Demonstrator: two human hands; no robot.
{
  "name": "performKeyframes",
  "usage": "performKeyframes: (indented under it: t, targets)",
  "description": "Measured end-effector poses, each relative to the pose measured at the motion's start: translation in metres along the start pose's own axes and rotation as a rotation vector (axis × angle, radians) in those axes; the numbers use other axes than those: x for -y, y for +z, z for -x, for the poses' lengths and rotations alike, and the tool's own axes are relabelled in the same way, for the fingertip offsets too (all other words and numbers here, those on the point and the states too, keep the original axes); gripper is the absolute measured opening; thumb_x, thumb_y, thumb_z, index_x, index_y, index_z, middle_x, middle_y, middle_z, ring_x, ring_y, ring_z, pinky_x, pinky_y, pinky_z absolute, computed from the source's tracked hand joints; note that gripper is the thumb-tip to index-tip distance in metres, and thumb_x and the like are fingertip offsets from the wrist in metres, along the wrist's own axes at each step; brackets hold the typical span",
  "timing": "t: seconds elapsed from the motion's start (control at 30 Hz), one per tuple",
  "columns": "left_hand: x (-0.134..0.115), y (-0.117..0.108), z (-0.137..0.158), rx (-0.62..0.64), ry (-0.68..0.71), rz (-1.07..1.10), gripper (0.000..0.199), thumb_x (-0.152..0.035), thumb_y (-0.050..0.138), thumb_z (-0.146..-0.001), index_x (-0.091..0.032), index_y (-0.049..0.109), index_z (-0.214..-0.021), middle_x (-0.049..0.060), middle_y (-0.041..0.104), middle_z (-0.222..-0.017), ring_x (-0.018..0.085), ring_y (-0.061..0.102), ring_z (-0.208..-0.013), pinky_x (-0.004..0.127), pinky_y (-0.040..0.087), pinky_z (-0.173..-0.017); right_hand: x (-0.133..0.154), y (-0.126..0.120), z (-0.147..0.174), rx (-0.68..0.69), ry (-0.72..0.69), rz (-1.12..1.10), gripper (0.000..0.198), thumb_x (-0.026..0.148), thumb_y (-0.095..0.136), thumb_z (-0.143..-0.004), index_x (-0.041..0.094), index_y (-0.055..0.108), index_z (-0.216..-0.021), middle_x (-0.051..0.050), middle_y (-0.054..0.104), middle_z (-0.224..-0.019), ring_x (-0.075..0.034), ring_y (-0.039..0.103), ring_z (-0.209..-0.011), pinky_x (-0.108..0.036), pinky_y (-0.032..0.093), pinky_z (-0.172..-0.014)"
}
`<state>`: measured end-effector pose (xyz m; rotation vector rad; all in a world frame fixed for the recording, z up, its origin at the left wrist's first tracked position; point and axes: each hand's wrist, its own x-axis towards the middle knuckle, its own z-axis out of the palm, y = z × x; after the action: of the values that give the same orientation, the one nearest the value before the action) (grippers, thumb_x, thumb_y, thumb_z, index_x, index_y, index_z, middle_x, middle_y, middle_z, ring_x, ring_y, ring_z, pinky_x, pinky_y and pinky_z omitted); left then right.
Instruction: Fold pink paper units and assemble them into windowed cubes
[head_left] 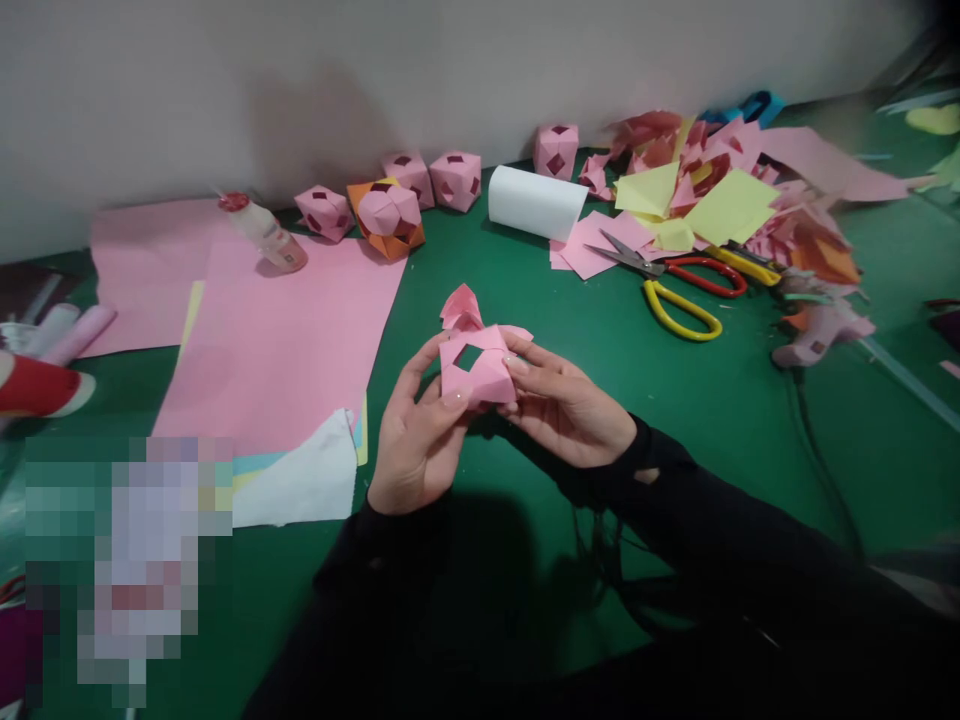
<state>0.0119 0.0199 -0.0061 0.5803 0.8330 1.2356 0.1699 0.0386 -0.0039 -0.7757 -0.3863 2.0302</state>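
Note:
Between both hands, above the green table, is a pink folded-paper ball with a diamond-shaped hole in its near side. A loose pink flap sticks up from its far top, and another juts out to the right. My left hand grips its left side, thumb along the lower front. On the right, my right hand pinches the edge with thumb and fingers. Finished-looking pink paper balls stand along the wall behind, and one sits on an orange folded piece.
Scissors with red and yellow handles lie right, before a heap of paper scraps. A white roll rests near the wall. Large pink sheets cover the left, bearing a small bottle. A hot-glue gun trails a cord.

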Motion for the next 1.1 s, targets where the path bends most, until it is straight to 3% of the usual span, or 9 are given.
performKeyframes:
  t: [0.1, 0.3, 0.53, 0.93, 1.1]
  targets:
    - [-0.001, 0.001, -0.001, -0.024, -0.016, 0.040, 0.044, -0.024, 0.086, -0.068, -0.025, 0.070, -0.109, 0.004, 0.074, -0.112, 0.018, 0.068, -0.094, 0.029, 0.056, -0.080, -0.001, 0.001, 0.002, 0.036, -0.002, -0.029, 0.047, 0.017, 0.088, -0.066, 0.020, 0.067, -0.108, 0.004, 0.067, -0.079, -0.005, 0.058, -0.060, -0.015, 0.053, -0.055]
    - [-0.001, 0.004, 0.000, -0.030, -0.035, 0.036, 0.044, -0.026, 0.088, -0.067, -0.023, 0.069, -0.107, 0.005, 0.074, -0.107, 0.019, 0.068, -0.092, 0.031, 0.056, -0.083, -0.001, 0.001, 0.004, 0.101, -0.010, -0.011, 0.054, 0.018, 0.088, -0.068, 0.022, 0.064, -0.115, 0.003, 0.067, -0.086, -0.007, 0.058, -0.065, -0.017, 0.054, -0.061]
    - [0.001, 0.005, 0.003, -0.018, -0.028, 0.034, 0.042, -0.027, 0.084, -0.071, -0.024, 0.070, -0.111, 0.006, 0.072, -0.116, 0.023, 0.066, -0.107, 0.036, 0.053, -0.096, -0.001, -0.003, 0.004, 0.178, -0.003, 0.018, 0.062, 0.018, 0.087, -0.071, 0.022, 0.056, -0.125, 0.006, 0.064, -0.071, -0.006, 0.058, -0.060, -0.017, 0.052, -0.062]
    - [0.002, 0.010, 0.004, -0.043, -0.012, 0.069, 0.041, -0.026, 0.085, -0.069, -0.024, 0.071, -0.108, 0.005, 0.072, -0.115, 0.020, 0.066, -0.104, 0.031, 0.053, -0.093, -0.001, -0.004, 0.004, 0.150, 0.009, -0.015, 0.061, 0.018, 0.089, -0.066, 0.021, 0.061, -0.120, 0.002, 0.066, -0.090, -0.006, 0.056, -0.065, -0.016, 0.053, -0.062]
    - [0.001, 0.011, 0.004, -0.050, -0.042, 0.070, 0.049, -0.027, 0.088, -0.066, -0.020, 0.068, -0.110, 0.006, 0.072, -0.107, 0.018, 0.067, -0.090, 0.030, 0.055, -0.083, -0.002, -0.001, 0.003, 0.143, 0.023, -0.099, 0.050, 0.016, 0.089, -0.064, 0.019, 0.067, -0.109, 0.003, 0.067, -0.084, -0.006, 0.059, -0.066, -0.015, 0.054, -0.062]
